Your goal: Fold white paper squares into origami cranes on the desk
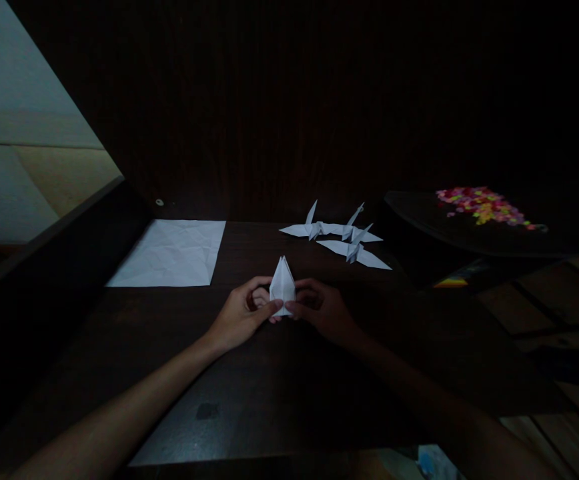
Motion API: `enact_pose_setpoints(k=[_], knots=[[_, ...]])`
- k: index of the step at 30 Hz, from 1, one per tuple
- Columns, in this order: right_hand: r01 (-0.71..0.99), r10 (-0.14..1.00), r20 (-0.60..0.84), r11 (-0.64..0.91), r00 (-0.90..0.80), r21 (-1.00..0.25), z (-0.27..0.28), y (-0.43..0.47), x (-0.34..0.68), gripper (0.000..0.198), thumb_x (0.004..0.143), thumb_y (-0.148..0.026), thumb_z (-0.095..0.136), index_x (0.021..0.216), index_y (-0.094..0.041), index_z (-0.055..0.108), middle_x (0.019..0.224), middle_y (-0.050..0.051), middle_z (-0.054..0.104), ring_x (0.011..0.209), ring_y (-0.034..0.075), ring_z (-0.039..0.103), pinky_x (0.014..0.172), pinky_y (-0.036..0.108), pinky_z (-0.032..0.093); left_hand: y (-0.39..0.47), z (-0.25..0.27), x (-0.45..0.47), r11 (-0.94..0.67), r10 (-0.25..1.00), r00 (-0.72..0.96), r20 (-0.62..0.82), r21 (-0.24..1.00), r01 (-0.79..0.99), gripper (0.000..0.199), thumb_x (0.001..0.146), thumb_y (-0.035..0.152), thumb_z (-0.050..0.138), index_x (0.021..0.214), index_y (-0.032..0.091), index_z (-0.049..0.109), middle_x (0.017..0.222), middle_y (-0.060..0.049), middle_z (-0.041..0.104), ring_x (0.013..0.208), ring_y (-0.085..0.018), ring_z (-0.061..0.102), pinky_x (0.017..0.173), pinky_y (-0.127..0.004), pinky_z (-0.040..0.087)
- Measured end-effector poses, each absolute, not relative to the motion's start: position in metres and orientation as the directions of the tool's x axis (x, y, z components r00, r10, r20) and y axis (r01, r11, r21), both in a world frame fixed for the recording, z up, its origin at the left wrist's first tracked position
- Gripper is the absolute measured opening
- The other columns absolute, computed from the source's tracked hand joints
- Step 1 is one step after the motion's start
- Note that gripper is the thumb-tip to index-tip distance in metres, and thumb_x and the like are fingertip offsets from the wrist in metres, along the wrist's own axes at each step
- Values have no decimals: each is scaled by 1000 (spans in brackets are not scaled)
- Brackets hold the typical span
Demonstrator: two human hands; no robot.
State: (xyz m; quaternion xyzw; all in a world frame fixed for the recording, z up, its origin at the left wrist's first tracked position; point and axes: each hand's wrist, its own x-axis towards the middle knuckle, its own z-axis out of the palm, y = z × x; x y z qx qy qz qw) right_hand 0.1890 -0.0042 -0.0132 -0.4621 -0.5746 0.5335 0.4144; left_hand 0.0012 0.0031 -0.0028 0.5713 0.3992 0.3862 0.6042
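Observation:
A small piece of folded white paper (282,287), kite-shaped with its narrow point away from me, is held upright just above the dark table. My left hand (247,307) pinches its lower left side, thumb on the near face and fingers behind. On the other side my right hand (322,308) grips it the same way, and the two thumbs nearly meet at the bottom edge. Beyond my hands to the right lie several folded paper cranes (353,252) with spread wings. A creased white sheet (169,253) rests flat at the back left.
The dark wooden table (169,373) meets a tall dark panel (249,120) at the back. A low dark side board (44,267) runs along the left. At the right stands a dark object (409,213) with a pile of small colourful pieces (484,203) on top.

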Motion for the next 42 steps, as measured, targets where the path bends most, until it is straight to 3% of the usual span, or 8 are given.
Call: enact_pose_setpoints(k=[4,10,21,32,42], knots=[[100,964,-64,-39,-257,-994,-9,-6,188,31,69,-42,74,82,-18,60,67,-2,63,58,13,63,58,27,52,3,-3,1,25,918,394,-42,998,49,25,80,37,66,89,14,64,69,-1,67,61,-12,62,61,-24,49],[135,951,-61,-21,-305,-991,-5,-8,186,30,76,-47,66,75,-18,60,61,-3,58,54,11,57,55,24,48,5,-2,0,33,913,406,-45,999,37,24,77,38,68,81,14,66,69,-1,66,62,-12,60,58,-23,46],[159,927,-27,36,-375,-987,1,-11,187,38,77,-53,63,65,-19,52,58,-4,51,55,10,49,51,22,42,2,0,0,134,863,497,-89,989,-57,30,76,38,71,92,14,67,86,-7,72,74,-17,67,66,-29,52],[222,925,-72,14,-373,-975,-5,-14,187,31,77,-43,67,66,-18,52,60,-3,55,57,11,53,55,23,41,1,1,-2,30,904,426,-21,999,-15,20,76,33,70,77,14,65,71,-2,67,62,-12,61,58,-23,47],[268,918,-13,102,-396,-958,-6,-12,189,33,79,-41,63,62,-17,49,58,-6,45,55,8,43,54,21,34,2,1,-1,25,918,396,-28,1000,12,24,76,36,69,72,13,65,68,-2,66,60,-11,58,56,-21,43]])
